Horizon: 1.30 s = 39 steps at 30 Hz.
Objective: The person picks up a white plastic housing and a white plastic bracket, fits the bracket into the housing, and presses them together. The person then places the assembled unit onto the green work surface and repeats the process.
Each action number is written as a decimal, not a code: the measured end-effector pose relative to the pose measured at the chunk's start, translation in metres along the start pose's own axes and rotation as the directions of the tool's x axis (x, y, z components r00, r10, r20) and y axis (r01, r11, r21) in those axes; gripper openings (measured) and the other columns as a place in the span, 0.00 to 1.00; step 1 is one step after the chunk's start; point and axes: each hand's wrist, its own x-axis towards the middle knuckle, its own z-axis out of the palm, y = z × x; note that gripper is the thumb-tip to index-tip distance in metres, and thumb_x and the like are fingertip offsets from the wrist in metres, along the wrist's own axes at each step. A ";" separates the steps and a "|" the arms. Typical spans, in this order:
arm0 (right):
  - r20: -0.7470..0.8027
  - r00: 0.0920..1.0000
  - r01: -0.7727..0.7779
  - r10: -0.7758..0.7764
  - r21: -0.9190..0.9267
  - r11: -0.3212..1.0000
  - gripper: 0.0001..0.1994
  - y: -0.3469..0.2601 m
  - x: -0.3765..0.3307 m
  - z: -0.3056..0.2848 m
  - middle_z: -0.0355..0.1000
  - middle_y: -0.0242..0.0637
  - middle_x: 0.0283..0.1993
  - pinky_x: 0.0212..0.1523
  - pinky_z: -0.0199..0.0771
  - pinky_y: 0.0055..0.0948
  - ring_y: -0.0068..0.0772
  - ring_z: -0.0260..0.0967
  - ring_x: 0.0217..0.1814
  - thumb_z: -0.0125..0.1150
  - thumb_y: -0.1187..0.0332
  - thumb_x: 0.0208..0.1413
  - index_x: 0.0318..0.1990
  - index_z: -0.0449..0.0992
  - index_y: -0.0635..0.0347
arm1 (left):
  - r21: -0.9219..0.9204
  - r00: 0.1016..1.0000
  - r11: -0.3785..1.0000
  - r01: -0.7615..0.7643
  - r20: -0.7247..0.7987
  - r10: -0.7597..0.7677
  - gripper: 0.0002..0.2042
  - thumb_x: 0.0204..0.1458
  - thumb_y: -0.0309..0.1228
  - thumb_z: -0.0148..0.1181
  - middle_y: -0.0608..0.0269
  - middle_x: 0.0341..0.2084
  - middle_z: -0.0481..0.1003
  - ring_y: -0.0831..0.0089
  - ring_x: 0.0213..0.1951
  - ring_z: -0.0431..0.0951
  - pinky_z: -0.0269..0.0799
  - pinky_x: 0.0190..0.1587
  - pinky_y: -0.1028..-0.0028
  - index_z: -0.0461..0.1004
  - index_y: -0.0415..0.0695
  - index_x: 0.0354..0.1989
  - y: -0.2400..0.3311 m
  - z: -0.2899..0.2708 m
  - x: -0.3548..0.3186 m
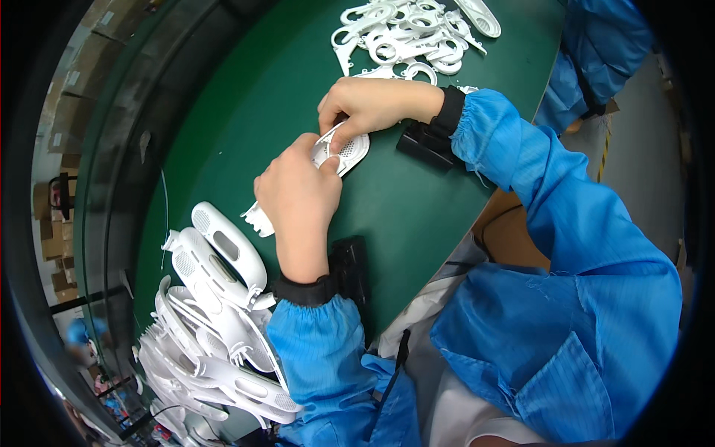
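Note:
Both hands grip one white plastic housing shell with a perforated, rounded end, held over the green table. My left hand is closed round its nearer part, thumb pressed on the inner side. From under that hand juts the shell's narrower end with small clips. My right hand pinches the rounded end from the far side, fingers bent and thumb on the inside. Whether a smaller part sits between the fingers is hidden.
A heap of white ring-shaped plastic parts lies at the far side, with a white shell beside it. Many white shells are piled at the left. A dark rail borders the table; a blue-clothed person is at the upper right.

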 end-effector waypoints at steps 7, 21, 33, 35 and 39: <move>-0.024 0.999 -0.038 0.038 -0.011 0.999 0.13 0.001 0.001 -0.002 0.73 0.36 0.27 0.29 0.68 0.28 0.30 0.70 0.28 0.70 0.65 0.43 0.31 0.79 0.66 | 0.063 0.992 0.993 -0.096 -0.077 0.101 0.11 0.45 0.35 0.64 0.56 0.26 0.79 0.57 0.33 0.79 0.67 0.38 0.59 0.77 0.48 0.37 -0.004 0.009 -0.002; -0.257 0.958 -0.097 0.130 0.138 0.986 0.15 0.011 0.001 -0.024 0.75 0.32 0.28 0.31 0.70 0.23 0.19 0.69 0.29 0.66 0.61 0.50 0.36 0.79 0.67 | -0.167 0.765 0.910 -0.380 -0.609 0.208 0.15 0.46 0.33 0.61 0.57 0.37 0.71 0.59 0.45 0.69 0.60 0.48 0.59 0.71 0.43 0.42 0.009 0.012 -0.039; -0.493 0.763 -0.265 0.418 0.350 0.898 0.20 -0.011 0.038 -0.062 0.76 0.37 0.34 0.25 0.68 0.18 0.20 0.71 0.27 0.61 0.62 0.55 0.51 0.68 0.62 | -0.756 0.952 0.593 -0.276 -0.301 0.059 0.02 0.49 0.24 0.56 0.68 0.17 0.66 0.80 0.20 0.64 0.62 0.25 0.78 0.72 0.39 0.28 -0.035 0.066 -0.026; -0.503 0.777 -0.307 0.379 0.223 0.925 0.15 -0.017 0.009 -0.076 0.76 0.34 0.32 0.25 0.67 0.17 0.17 0.70 0.26 0.60 0.63 0.55 0.46 0.71 0.60 | -0.720 0.944 0.622 -0.308 -0.313 0.105 0.02 0.47 0.25 0.56 0.67 0.17 0.67 0.76 0.21 0.66 0.64 0.26 0.75 0.72 0.40 0.27 -0.033 0.065 -0.026; -0.440 0.819 -0.459 0.368 -0.118 0.881 0.09 -0.025 -0.043 -0.091 0.73 0.28 0.28 0.27 0.65 0.16 0.14 0.67 0.28 0.60 0.65 0.54 0.38 0.75 0.59 | -0.599 0.908 0.698 -0.393 -0.373 0.191 0.02 0.45 0.27 0.56 0.63 0.18 0.70 0.63 0.26 0.70 0.66 0.33 0.66 0.73 0.42 0.25 -0.030 0.064 -0.025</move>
